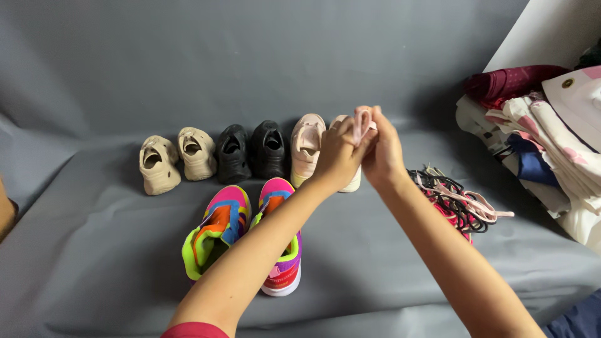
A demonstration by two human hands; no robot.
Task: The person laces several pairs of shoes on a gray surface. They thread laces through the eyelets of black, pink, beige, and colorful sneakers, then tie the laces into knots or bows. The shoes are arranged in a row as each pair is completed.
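Pink shoelace [362, 125]: pinched between both hands, held up above the far row of shoes, near the middle of the grey cloth [94, 263].

Largest to smallest:
- Grey cloth covers the whole surface and runs up the back.
- Stack of folded fabrics [551, 138] at the right edge, dark red piece on top, white patterned ones below.
- Multicoloured sneakers [244, 235], one pair, nearest the front edge, toes pointing at the camera; left forearm crosses over the right shoe.
- Far row, left to right: beige shoes [177, 159], black shoes [251, 151], pale pink shoes [308, 147]. The second pink shoe is mostly hidden behind the hands.
- Pile of loose laces [456, 201], black, pink and pale, right of the hands, between the shoes and the fabric stack.
- Left hand [338, 159]: fingers closed on the lace.
- Right hand [383, 153]: fingers closed on the lace, touching the left hand.
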